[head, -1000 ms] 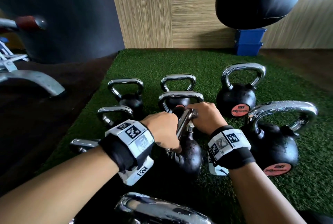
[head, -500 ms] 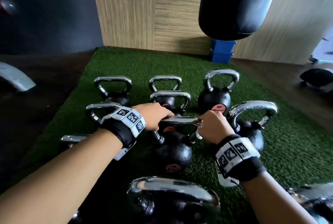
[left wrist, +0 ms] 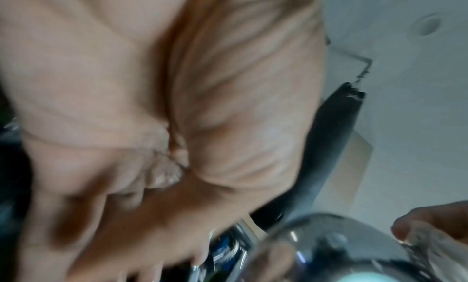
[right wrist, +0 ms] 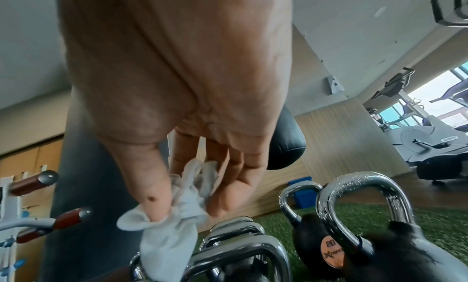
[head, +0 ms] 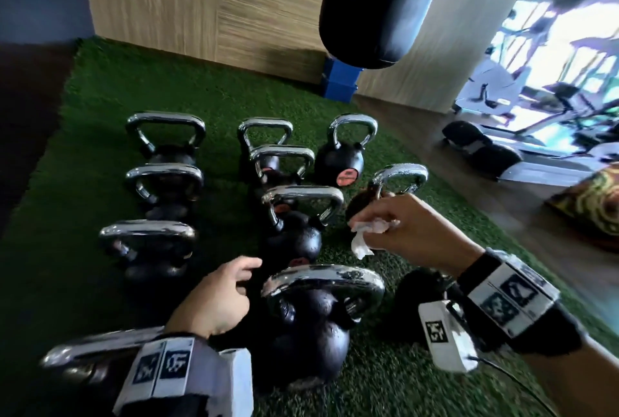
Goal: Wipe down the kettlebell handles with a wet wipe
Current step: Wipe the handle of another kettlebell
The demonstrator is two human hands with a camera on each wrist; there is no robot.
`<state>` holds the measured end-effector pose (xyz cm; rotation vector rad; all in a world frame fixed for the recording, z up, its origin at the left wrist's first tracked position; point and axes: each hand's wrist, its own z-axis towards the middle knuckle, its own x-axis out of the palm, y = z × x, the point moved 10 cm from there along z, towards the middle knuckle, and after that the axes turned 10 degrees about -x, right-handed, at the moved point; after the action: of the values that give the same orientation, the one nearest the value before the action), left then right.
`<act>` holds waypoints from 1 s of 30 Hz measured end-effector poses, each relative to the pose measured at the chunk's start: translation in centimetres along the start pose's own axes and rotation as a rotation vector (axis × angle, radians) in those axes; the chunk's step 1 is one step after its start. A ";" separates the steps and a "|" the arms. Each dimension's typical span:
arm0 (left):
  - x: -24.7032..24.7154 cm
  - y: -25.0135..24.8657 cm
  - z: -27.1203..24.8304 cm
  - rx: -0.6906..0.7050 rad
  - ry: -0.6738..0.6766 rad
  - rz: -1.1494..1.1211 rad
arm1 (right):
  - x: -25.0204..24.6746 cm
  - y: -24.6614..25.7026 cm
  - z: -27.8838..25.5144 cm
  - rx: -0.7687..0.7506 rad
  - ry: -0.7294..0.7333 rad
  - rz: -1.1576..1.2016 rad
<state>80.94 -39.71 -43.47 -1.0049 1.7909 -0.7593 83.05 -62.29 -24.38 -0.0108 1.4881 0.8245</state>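
Note:
Several black kettlebells with chrome handles stand in rows on green turf [head: 385, 366]. My right hand [head: 371, 225] hovers above the turf, right of the middle kettlebell's handle [head: 303, 195], and pinches a crumpled white wet wipe [head: 363, 242] between thumb and fingers. The right wrist view shows the wet wipe [right wrist: 174, 222] dangling from my right hand [right wrist: 187, 204] over the handles. My left hand [head: 244, 277] is loosely curled and holds nothing, just left of the nearest kettlebell's handle [head: 321, 279]. In the blurred left wrist view my left hand [left wrist: 142, 196] fills most of the picture.
A black punching bag [head: 378, 4] hangs over the far right of the turf, above a blue box [head: 340, 81] by the wooden wall. Exercise machines [head: 536, 98] stand at the far right on the wood floor. Dark flooring lies to the left.
Both hands have come off the middle kettlebell's handle. The right hand has lifted away to the right with the wipe; the left has drawn back beside the nearest kettlebell.

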 end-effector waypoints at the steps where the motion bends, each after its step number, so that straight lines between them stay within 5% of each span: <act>1: 1.6 0.8 -0.4 -0.017 0.066 -0.058 | -0.2 0.3 -0.6 0.000 0.004 0.023; 3: 4.2 1.4 -0.9 0.002 0.127 -0.162 | -0.4 0.1 -1.5 0.001 -0.029 0.071; 7: 7.3 0.8 -0.5 0.096 0.021 -0.303 | 0.7 -1.3 -2.3 -0.021 -0.071 0.169; 14: 7.7 2.5 -0.8 0.161 -0.503 -0.757 | 0.3 -2.5 -0.7 -0.204 -0.088 0.244; 21: 7.5 2.9 -1.9 0.149 -0.744 -0.790 | 1.3 -3.3 -0.7 -0.269 -0.077 0.420; 30: 8.3 5.3 -2.4 0.102 -0.951 -0.839 | 1.3 -2.5 -1.4 -0.343 -0.112 0.365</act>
<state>74.99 -44.22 -50.35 -1.6943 0.4808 -0.6541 82.84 -64.19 -26.93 0.0515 1.2445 1.3478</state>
